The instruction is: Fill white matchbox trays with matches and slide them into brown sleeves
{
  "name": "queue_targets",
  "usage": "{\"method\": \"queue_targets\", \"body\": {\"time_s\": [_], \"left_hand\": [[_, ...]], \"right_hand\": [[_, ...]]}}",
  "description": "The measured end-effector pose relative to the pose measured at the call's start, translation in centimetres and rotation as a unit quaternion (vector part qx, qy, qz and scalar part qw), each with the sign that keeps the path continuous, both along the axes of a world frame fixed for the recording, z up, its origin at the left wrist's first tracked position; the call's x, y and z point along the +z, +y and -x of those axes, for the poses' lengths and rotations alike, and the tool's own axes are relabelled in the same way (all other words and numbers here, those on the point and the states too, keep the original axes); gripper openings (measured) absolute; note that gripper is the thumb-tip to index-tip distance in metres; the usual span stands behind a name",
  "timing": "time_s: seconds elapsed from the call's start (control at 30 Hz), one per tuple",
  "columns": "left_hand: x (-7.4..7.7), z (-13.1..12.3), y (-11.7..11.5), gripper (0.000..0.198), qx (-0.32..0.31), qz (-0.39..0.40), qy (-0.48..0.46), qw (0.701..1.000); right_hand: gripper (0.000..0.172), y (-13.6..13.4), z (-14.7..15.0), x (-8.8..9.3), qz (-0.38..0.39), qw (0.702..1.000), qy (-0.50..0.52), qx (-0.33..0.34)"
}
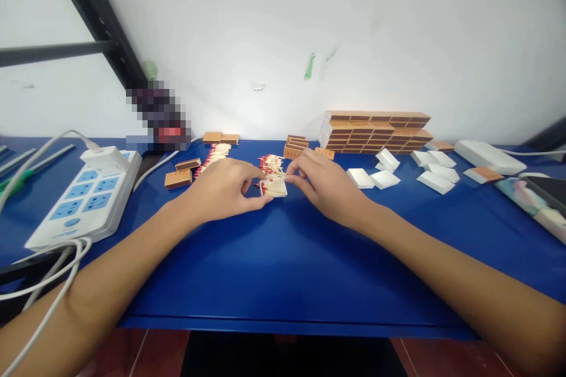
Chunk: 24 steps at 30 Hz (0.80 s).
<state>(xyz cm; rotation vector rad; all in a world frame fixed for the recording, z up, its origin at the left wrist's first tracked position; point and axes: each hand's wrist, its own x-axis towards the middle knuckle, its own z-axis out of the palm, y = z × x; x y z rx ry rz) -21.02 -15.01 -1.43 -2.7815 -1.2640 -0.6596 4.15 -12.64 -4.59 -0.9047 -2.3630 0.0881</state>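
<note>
A small white matchbox tray (274,189) with red-headed matches lying in it is gripped by my left hand (225,188), thumb along its near edge and fingers behind. My right hand (322,182) is closed in a pinch at the tray's far right corner; a pale matchstick seems to run from its fingertips over the tray. Just behind the tray spreads a loose heap of matches (271,165). Partly hidden by my left hand, another row of matches (217,156) lies on the blue table (274,271).
Brown matchboxes (375,132) are stacked against the wall. Several white trays (437,174) lie at right, near a white device (489,156). More matchboxes (179,178) sit at left. A power strip (95,200) with white cables occupies the left side, one cable crossing near my left forearm.
</note>
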Motion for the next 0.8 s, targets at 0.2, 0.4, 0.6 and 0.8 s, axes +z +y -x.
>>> {"method": "queue_targets", "body": {"time_s": [0.2,0.4,0.6,0.8], "left_hand": [[0.5,0.4,0.3,0.032,0.041,0.0,-0.018,0.999],[1.2,1.4,0.8,0.031,0.126,-0.063,-0.045,0.989],[0.6,0.9,0.8,0.034,0.134,-0.036,-0.018,0.99],[0.6,0.7,0.7,0.032,0.142,-0.017,-0.011,0.99]], "right_hand": [[0.011,0.1,0.5,-0.6,0.034,0.998,0.049,0.012],[0.004,0.7,1.2,-1.4,0.091,0.995,0.04,0.03],[0.004,0.8,1.8,-1.8,0.12,0.992,0.027,0.032],[0.003,0.8,1.5,-1.8,0.122,0.991,0.029,0.042]]}}
